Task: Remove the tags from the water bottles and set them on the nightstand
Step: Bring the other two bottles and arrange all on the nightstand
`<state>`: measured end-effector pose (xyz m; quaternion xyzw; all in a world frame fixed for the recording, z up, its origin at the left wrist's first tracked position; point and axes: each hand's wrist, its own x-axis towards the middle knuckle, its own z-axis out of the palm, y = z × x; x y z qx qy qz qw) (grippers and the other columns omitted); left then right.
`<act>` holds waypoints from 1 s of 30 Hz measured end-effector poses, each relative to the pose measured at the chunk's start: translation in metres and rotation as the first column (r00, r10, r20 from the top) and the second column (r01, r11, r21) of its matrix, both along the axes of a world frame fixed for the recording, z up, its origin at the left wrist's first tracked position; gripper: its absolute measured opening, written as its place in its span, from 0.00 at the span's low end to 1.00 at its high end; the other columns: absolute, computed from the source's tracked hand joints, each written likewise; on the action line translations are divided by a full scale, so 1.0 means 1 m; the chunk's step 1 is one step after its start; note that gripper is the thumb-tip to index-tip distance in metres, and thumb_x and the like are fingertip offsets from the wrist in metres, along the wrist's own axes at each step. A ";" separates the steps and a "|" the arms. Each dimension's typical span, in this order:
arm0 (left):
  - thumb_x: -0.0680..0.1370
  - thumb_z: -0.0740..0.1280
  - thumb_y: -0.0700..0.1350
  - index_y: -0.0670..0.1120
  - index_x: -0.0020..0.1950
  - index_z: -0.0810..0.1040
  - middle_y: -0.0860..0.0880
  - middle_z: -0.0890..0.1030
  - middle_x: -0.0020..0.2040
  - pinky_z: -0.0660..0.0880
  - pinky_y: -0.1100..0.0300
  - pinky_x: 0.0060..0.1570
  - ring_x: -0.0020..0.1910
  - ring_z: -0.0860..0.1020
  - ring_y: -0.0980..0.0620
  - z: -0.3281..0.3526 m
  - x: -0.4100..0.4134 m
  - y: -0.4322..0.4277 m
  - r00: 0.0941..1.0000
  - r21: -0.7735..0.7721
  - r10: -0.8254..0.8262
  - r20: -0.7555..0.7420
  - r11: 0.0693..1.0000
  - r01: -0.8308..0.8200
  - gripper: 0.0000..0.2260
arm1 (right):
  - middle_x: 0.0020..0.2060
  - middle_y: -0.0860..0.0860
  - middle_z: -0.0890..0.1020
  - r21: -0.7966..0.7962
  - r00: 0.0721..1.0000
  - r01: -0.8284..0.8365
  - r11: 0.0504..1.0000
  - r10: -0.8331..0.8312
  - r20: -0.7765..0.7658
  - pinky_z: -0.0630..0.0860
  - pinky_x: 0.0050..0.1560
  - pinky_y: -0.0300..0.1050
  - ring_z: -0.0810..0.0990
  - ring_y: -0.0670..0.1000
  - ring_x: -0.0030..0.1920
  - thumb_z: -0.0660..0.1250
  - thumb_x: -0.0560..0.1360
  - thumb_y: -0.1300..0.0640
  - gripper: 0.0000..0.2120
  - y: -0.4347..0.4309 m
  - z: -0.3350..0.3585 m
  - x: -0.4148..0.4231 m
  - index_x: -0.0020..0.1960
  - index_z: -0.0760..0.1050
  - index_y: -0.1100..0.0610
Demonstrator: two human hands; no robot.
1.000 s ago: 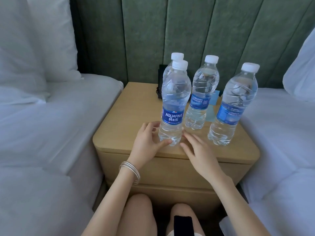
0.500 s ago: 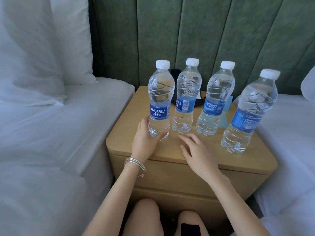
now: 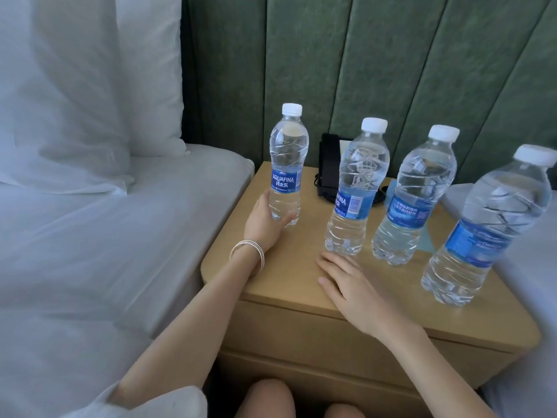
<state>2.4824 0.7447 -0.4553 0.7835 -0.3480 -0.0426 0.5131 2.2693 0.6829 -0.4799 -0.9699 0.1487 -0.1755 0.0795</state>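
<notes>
Moved the leftmost Aquafina bottle [image 3: 286,164] farther left than half a second earlier, well apart from the other three. Gripped low on it with the left hand [image 3: 265,224], thumb in front, fingers wrapped behind. Laid the right hand [image 3: 352,285] flat on the wooden nightstand [image 3: 286,267], fingers straight and nearly together, just near of the second bottle [image 3: 358,188]. Stood all four upright on the nightstand, a black telephone [image 3: 328,167] behind.
</notes>
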 end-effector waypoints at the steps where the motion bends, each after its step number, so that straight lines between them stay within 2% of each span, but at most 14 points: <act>1: 0.73 0.70 0.53 0.47 0.73 0.60 0.48 0.70 0.69 0.67 0.58 0.59 0.65 0.71 0.49 -0.001 0.002 -0.003 1.000 0.012 -0.002 0.017 1.000 0.002 0.33 | 0.71 0.45 0.66 -0.030 1.000 0.000 1.000 0.000 0.004 0.56 0.67 0.39 0.59 0.43 0.70 0.48 0.79 0.44 0.25 0.002 0.001 -0.001 0.71 0.65 0.53; 3: 0.74 0.69 0.53 0.47 0.74 0.59 0.47 0.68 0.70 0.65 0.61 0.55 0.65 0.71 0.49 -0.004 0.003 -0.006 0.999 0.020 0.005 0.034 1.000 -0.006 0.33 | 0.69 0.45 0.68 -0.079 1.000 0.006 0.997 -0.003 0.031 0.58 0.65 0.39 0.63 0.45 0.69 0.48 0.79 0.44 0.24 0.008 0.004 -0.003 0.70 0.67 0.52; 5: 0.74 0.70 0.52 0.46 0.74 0.58 0.47 0.67 0.70 0.64 0.63 0.53 0.65 0.70 0.49 -0.008 0.006 -0.008 0.999 0.019 0.013 0.042 1.000 -0.014 0.34 | 0.65 0.46 0.72 -0.094 0.991 0.042 0.995 -0.029 0.134 0.64 0.63 0.41 0.67 0.46 0.66 0.57 0.79 0.49 0.19 0.013 0.007 -0.005 0.67 0.71 0.54; 7: 0.73 0.70 0.52 0.45 0.74 0.58 0.46 0.66 0.71 0.64 0.63 0.55 0.66 0.69 0.49 -0.008 0.007 -0.007 0.998 0.029 0.022 0.051 0.999 -0.023 0.34 | 0.60 0.48 0.74 -0.080 0.953 0.105 0.991 -0.077 0.293 0.69 0.61 0.43 0.70 0.47 0.62 0.64 0.75 0.56 0.16 0.015 0.007 -0.008 0.62 0.74 0.56; 10: 0.72 0.72 0.51 0.43 0.74 0.56 0.44 0.63 0.71 0.66 0.57 0.60 0.67 0.68 0.46 -0.004 0.001 -0.003 0.997 0.067 0.059 0.055 0.996 -0.063 0.37 | 0.60 0.52 0.71 -0.017 0.880 0.222 0.975 -0.193 0.433 0.70 0.60 0.46 0.70 0.51 0.60 0.67 0.72 0.59 0.18 0.011 0.007 -0.010 0.62 0.73 0.58; 12: 0.73 0.71 0.50 0.42 0.75 0.52 0.43 0.60 0.72 0.64 0.54 0.64 0.69 0.64 0.44 -0.004 -0.010 0.008 0.992 0.128 0.065 0.108 0.989 -0.079 0.39 | 0.64 0.55 0.66 0.014 0.879 0.267 0.963 -0.250 0.405 0.68 0.61 0.47 0.69 0.55 0.63 0.68 0.72 0.58 0.22 0.008 0.006 -0.009 0.65 0.70 0.60; 14: 0.74 0.67 0.53 0.43 0.76 0.50 0.43 0.58 0.73 0.58 0.53 0.69 0.72 0.59 0.44 -0.013 -0.023 0.026 0.947 0.266 0.016 0.320 0.958 -0.106 0.38 | 0.68 0.56 0.61 0.007 0.914 0.252 0.968 -0.240 0.328 0.65 0.63 0.48 0.67 0.57 0.66 0.66 0.74 0.55 0.25 0.010 0.004 -0.008 0.68 0.67 0.59; 16: 0.76 0.57 0.62 0.46 0.75 0.55 0.46 0.59 0.75 0.52 0.51 0.72 0.74 0.55 0.46 -0.023 -0.036 0.043 0.861 0.403 -0.094 0.499 0.905 -0.135 0.33 | 0.70 0.56 0.58 -0.011 0.937 0.238 0.971 -0.227 0.265 0.66 0.63 0.50 0.64 0.58 0.68 0.61 0.75 0.51 0.24 0.013 0.000 -0.010 0.69 0.67 0.58; 18: 0.76 0.49 0.67 0.52 0.74 0.59 0.48 0.58 0.76 0.47 0.49 0.73 0.75 0.52 0.47 -0.026 -0.042 0.052 0.843 0.513 -0.189 0.504 0.850 -0.117 0.31 | 0.71 0.56 0.57 -0.022 0.951 0.233 0.972 -0.224 0.212 0.68 0.63 0.53 0.63 0.57 0.69 0.57 0.76 0.47 0.24 0.017 0.000 -0.012 0.69 0.67 0.57; 19: 0.76 0.47 0.67 0.54 0.74 0.58 0.49 0.56 0.77 0.45 0.49 0.73 0.76 0.50 0.48 -0.026 -0.043 0.054 0.846 0.551 -0.217 0.487 0.828 -0.104 0.30 | 0.72 0.56 0.56 -0.027 0.956 0.233 0.972 -0.223 0.191 0.69 0.63 0.53 0.62 0.57 0.70 0.56 0.76 0.46 0.25 0.019 0.000 -0.013 0.68 0.68 0.57; 22: 0.76 0.44 0.68 0.61 0.75 0.49 0.48 0.48 0.78 0.43 0.49 0.73 0.76 0.46 0.48 -0.023 -0.039 0.049 0.849 0.607 -0.255 0.462 0.790 -0.093 0.29 | 0.72 0.56 0.56 -0.072 0.962 0.245 0.967 -0.233 0.146 0.73 0.61 0.53 0.62 0.57 0.71 0.52 0.76 0.44 0.26 0.022 0.005 -0.015 0.69 0.68 0.56; 25: 0.76 0.44 0.68 0.65 0.74 0.40 0.43 0.41 0.77 0.42 0.50 0.73 0.76 0.43 0.47 -0.019 -0.031 0.037 0.869 0.619 -0.248 0.429 0.781 -0.082 0.28 | 0.72 0.54 0.56 -0.060 0.961 0.267 0.962 -0.261 0.089 0.76 0.57 0.50 0.64 0.54 0.70 0.47 0.76 0.42 0.28 0.027 0.010 -0.015 0.69 0.68 0.54; 28: 0.77 0.45 0.67 0.66 0.73 0.38 0.37 0.37 0.75 0.42 0.50 0.74 0.76 0.40 0.44 -0.015 -0.022 0.018 0.878 0.644 -0.247 0.410 0.760 -0.088 0.27 | 0.67 0.47 0.67 -0.086 0.969 0.246 0.965 -0.245 0.023 0.76 0.48 0.42 0.71 0.49 0.63 0.42 0.77 0.39 0.30 0.031 0.014 -0.018 0.66 0.71 0.51; 30: 0.77 0.45 0.67 0.66 0.73 0.38 0.35 0.37 0.75 0.42 0.49 0.74 0.75 0.39 0.42 -0.013 -0.016 0.006 0.881 0.657 -0.247 0.403 0.749 -0.091 0.27 | 0.58 0.45 0.75 -0.075 0.978 0.198 0.977 -0.203 -0.052 0.76 0.44 0.39 0.77 0.46 0.56 0.44 0.78 0.40 0.28 0.034 0.021 -0.022 0.61 0.77 0.51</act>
